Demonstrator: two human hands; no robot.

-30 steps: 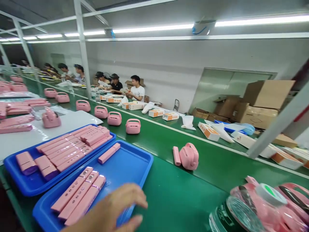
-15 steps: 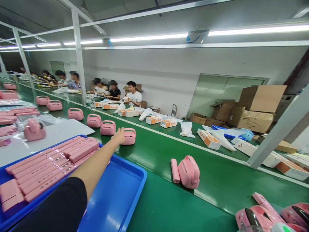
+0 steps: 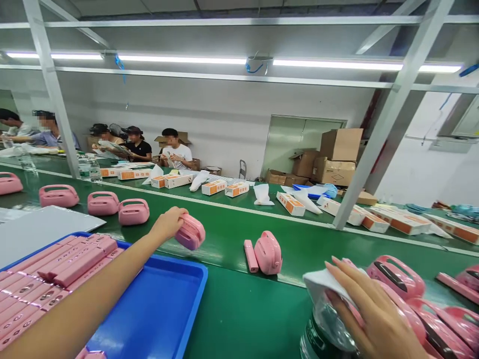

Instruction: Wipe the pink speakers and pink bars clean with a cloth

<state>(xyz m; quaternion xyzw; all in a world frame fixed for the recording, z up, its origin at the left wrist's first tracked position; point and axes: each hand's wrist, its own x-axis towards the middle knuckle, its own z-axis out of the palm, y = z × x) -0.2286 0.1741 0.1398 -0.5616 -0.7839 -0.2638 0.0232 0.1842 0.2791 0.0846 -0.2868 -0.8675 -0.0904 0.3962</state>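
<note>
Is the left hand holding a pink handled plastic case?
Yes: the left hand grips the tilted pink handled plastic case.

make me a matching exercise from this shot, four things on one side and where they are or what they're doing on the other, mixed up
Things:
1. left hand
2. right hand
3. loose pink bar
4. cardboard boxes

Places or states:
a. stacked by the far wall
b. grips a pink case
c. lies flat on a white cloth
d. lies on the green belt beside a tipped case

Pairs: 1-b, 2-c, 3-d, 4-a
</note>
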